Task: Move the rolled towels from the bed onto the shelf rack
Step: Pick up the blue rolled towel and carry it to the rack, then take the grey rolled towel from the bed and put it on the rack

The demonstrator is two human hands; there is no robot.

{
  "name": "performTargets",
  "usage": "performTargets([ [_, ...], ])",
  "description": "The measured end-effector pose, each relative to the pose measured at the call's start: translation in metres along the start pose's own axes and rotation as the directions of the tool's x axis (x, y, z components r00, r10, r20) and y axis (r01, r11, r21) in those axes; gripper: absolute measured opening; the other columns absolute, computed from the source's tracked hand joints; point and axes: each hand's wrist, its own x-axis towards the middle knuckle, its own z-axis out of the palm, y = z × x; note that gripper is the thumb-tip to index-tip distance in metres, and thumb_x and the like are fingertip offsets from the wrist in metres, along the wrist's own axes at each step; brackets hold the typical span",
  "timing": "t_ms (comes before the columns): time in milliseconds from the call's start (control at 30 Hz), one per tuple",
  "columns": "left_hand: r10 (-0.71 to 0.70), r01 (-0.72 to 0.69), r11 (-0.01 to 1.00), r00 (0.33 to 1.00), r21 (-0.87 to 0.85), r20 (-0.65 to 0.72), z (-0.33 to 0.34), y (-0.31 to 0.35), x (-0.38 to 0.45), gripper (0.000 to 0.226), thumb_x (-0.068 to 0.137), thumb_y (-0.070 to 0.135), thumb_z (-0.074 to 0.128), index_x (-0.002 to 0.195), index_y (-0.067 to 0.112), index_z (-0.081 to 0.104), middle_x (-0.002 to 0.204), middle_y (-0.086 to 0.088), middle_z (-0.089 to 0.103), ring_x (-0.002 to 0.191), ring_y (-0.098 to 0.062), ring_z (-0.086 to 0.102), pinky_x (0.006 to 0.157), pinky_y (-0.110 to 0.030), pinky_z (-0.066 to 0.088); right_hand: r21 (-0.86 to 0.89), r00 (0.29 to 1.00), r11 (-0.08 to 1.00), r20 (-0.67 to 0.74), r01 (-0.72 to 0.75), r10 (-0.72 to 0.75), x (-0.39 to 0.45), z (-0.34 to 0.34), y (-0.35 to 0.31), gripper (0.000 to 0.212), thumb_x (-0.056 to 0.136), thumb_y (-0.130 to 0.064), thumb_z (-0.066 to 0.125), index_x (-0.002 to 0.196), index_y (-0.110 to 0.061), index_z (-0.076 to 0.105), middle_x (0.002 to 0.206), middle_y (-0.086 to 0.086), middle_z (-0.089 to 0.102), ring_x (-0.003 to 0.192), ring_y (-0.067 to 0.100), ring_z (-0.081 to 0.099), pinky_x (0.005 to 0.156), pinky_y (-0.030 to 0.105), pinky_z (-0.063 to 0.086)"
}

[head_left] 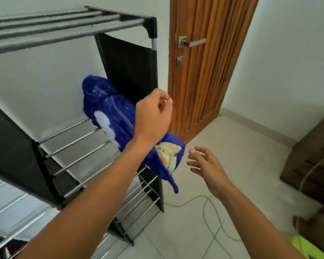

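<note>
A loosely rolled blue towel (pixel 112 109) with white and yellow print lies across the metal rails of the shelf rack's (pixel 73 128) middle tier. Its right end sticks out past the rack's front corner and droops. My left hand (pixel 153 114) reaches over the towel, wrist across it. The fingers are curled shut and no cloth shows between them. My right hand (pixel 204 163) hovers just right of the hanging end with its fingers spread, not touching it. The bed is out of view.
The rack has black fabric sides, a top tier (pixel 64 28) above and lower tiers below. A wooden door (pixel 204 71) stands right behind it. A cable (pixel 209 212) trails over the tiled floor. A brown wooden crate (pixel 316 159) stands at the right wall.
</note>
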Motion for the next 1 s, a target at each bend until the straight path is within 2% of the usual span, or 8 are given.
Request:
performTargets([
  [67,0.063,-0.042,0.997,0.937,-0.069,0.344,0.029,0.025,-0.013,0.011,0.091,0.024,0.059,0.084,0.016,0.062,0.066,0.011,0.058,0.061,0.001,0.054,0.063,-0.012,0.043,0.016,0.997,0.999,-0.060,-0.045,0.046,-0.012,-0.036,0.008,0.032,0.089,-0.031,0.061,0.116,-0.016,0.055,0.102,0.003,0.066,0.086,0.016,0.065,0.075,0.027,0.051],
  [133,0.070,-0.056,0.998,0.743,-0.042,0.665,0.069,0.045,-0.024,0.018,0.090,0.030,0.060,0.092,0.014,0.066,0.079,0.002,0.065,0.070,-0.006,0.056,0.071,-0.023,0.046,0.058,0.983,0.994,-0.152,-0.093,0.101,-0.031,-0.078,0.021,0.024,0.089,-0.025,0.062,0.110,-0.014,0.058,0.097,0.004,0.066,0.079,0.015,0.064,0.071,0.025,0.049],
  [300,0.101,-0.082,0.994,0.361,-0.076,0.927,0.170,0.101,-0.088,0.013,0.092,0.022,0.056,0.093,0.014,0.066,0.099,-0.016,0.072,0.086,-0.026,0.066,0.076,-0.027,0.046,0.266,0.868,0.963,-0.466,-0.046,0.170,-0.128,-0.188,0.052,0.005,0.093,-0.016,0.055,0.090,-0.016,0.059,0.082,0.005,0.063,0.071,0.014,0.060,0.068,0.025,0.045],
  [400,0.242,-0.023,0.970,0.157,-0.241,0.958,0.202,0.170,-0.142,0.012,0.095,0.012,0.051,0.086,0.013,0.058,0.083,-0.015,0.068,0.067,-0.020,0.058,0.066,-0.026,0.045,0.375,0.722,0.924,-0.659,0.071,0.212,-0.216,-0.246,0.074,0.011,0.093,-0.014,0.053,0.085,-0.015,0.059,0.078,0.007,0.062,0.067,0.016,0.060,0.069,0.027,0.043],
  [600,0.477,0.020,0.879,-0.056,-0.477,0.877,0.242,0.332,-0.293,0.024,0.094,0.012,0.052,0.073,0.020,0.056,0.068,0.001,0.060,0.060,-0.014,0.057,0.061,-0.021,0.050,0.451,0.386,0.835,-0.865,0.315,0.322,-0.430,-0.309,0.144,0.010,0.093,-0.014,0.054,0.086,-0.013,0.061,0.076,0.007,0.062,0.067,0.017,0.060,0.067,0.027,0.047],
  [733,0.535,0.078,0.842,-0.256,-0.535,0.805,0.232,0.428,-0.431,0.013,0.098,0.017,0.047,0.090,0.013,0.056,0.079,0.001,0.061,0.062,-0.009,0.057,0.047,-0.006,0.042,0.426,0.169,0.801,-0.904,0.421,0.392,-0.571,-0.322,0.190,0.009,0.093,-0.014,0.055,0.086,-0.014,0.061,0.079,0.009,0.064,0.068,0.018,0.060,0.065,0.028,0.047],
  [867,0.502,0.133,0.853,-0.473,-0.504,0.724,0.200,0.501,-0.561,0.011,0.098,0.022,0.049,0.098,0.014,0.056,0.085,0.001,0.060,0.080,-0.016,0.060,0.064,-0.023,0.045,0.365,-0.084,0.762,-0.874,0.534,0.478,-0.690,-0.310,0.227,0.014,0.094,-0.012,0.052,0.083,-0.014,0.061,0.073,0.006,0.062,0.062,0.017,0.057,0.062,0.027,0.046],
  [1000,0.408,0.210,0.910,-0.603,-0.357,0.685,0.173,0.545,-0.669,0.016,0.096,0.023,0.053,0.081,0.018,0.054,0.080,-0.001,0.058,0.070,-0.015,0.058,0.063,-0.029,0.044,0.312,-0.252,0.737,-0.801,0.599,0.543,-0.772,-0.297,0.258,0.013,0.094,-0.009,0.052,0.086,-0.010,0.062,0.078,0.010,0.062,0.067,0.020,0.057,0.065,0.028,0.044],
])
